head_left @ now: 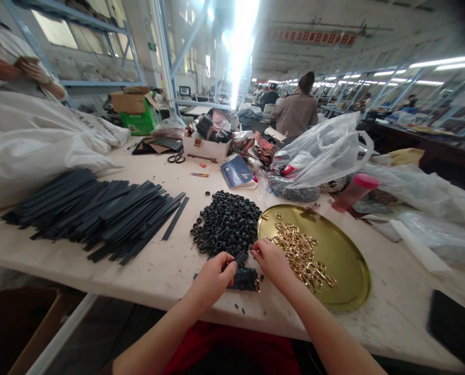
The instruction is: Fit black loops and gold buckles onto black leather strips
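Observation:
My left hand [215, 275] is closed on a black strap [238, 259] near the table's front edge. My right hand [270, 263] is pinched shut at the strap's other end, beside the brass tray's rim; what its fingertips hold is too small to make out. Under both hands lies a small stack of finished black straps with gold buckles [246, 279]. Behind them sits a heap of black rubber loops [226, 223]. The round brass tray [345, 260] holds several gold buckles [300, 254].
A large pile of black straps [95, 211] covers the table's left. White sacks [29, 140], scissors [176, 158], a blue booklet [237, 172], clear plastic bags [322, 151], a pink-capped bottle [353, 191] and a dark phone [454, 328] surround the spot. Other people work farther back.

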Demonstrator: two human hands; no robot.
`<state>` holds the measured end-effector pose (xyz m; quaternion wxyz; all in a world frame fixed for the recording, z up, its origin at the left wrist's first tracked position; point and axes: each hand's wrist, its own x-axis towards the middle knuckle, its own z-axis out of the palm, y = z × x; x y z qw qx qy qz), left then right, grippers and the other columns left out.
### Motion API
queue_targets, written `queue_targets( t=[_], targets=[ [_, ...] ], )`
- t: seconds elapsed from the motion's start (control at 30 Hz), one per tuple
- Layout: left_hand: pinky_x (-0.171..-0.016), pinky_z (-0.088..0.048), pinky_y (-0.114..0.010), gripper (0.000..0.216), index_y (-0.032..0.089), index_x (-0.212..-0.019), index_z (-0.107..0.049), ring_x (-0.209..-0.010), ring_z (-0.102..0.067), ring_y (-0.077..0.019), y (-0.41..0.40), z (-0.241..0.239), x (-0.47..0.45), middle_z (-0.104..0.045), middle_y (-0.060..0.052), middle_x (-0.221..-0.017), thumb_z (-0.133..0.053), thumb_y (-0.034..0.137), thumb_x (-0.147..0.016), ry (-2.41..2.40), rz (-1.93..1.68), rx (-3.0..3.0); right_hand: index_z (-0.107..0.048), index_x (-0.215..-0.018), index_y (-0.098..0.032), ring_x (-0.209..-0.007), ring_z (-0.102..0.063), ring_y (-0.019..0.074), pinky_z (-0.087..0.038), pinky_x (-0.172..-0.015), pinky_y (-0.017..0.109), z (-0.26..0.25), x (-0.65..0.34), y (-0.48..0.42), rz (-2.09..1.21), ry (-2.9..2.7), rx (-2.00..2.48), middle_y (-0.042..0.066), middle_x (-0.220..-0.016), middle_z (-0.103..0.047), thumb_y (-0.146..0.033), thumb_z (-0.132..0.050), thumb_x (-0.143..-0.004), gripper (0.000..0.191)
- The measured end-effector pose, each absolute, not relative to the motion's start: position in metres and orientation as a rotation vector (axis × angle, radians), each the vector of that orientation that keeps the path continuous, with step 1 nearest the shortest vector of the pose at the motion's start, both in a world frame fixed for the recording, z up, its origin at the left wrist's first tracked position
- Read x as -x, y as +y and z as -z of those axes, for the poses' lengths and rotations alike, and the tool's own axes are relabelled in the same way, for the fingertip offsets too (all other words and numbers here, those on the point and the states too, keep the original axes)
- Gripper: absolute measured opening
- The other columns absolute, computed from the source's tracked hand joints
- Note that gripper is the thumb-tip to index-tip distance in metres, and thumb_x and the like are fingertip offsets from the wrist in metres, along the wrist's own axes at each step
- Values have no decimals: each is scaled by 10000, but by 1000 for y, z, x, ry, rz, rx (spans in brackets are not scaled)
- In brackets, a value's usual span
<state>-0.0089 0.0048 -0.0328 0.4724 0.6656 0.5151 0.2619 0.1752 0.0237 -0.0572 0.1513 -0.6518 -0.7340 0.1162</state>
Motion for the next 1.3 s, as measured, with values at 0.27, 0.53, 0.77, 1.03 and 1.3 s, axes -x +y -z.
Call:
queue_targets(
  t=[0.27,0.53,0.77,1.03,1.3],
  targets=[
    [-491,-319,-198,239,177,-676,-512,-482,-449,-97,-4,29,1,-489,53,-502,-405,362,-785,1221,-651,-1606,-550,-768,-170,-584,-519,90,-428,-606,237,41,-159,-9,-1471,-999,1215,-30,-677,-559,-362,-634,-698,221],
    [-444,-277,-195,234,175,-592,-501,-432,-422,-90,1,21,11,-471,58,-455,-397,309,-755,1156,-426,-1711,-639,-798,-162,-556,-511,99,-407,-575,246,44,-155,-18,-1392,-1127,1276,-28,-587,-582,-353,-662,-664,235],
    [-495,-336,-195,204,158,-882,-543,-515,-476,-103,-4,20,8,-563,31,-592,-426,251,-742,1107,-534,-1657,-626,-813,-165,-562,-509,104,-408,-567,250,44,-152,-23,-1403,-1081,1269,-28,-591,-583,-373,-669,-649,268],
    [-473,-368,-190,274,169,-1027,-430,-496,-468,-88,-4,28,11,-582,24,-673,-410,221,-759,1047,-590,-1509,-616,-773,-160,-577,-553,116,-438,-595,269,37,-145,-27,-1594,-845,1104,12,-670,-617,-513,-584,-699,362],
    [-501,-351,-212,268,179,-907,-519,-542,-506,-125,-5,31,15,-573,27,-606,-520,380,-729,1280,-565,-1700,-603,-831,-161,-547,-463,71,-394,-542,203,46,-142,-35,-1912,-681,956,-22,-645,-526,-428,-649,-688,306]
  ],
)
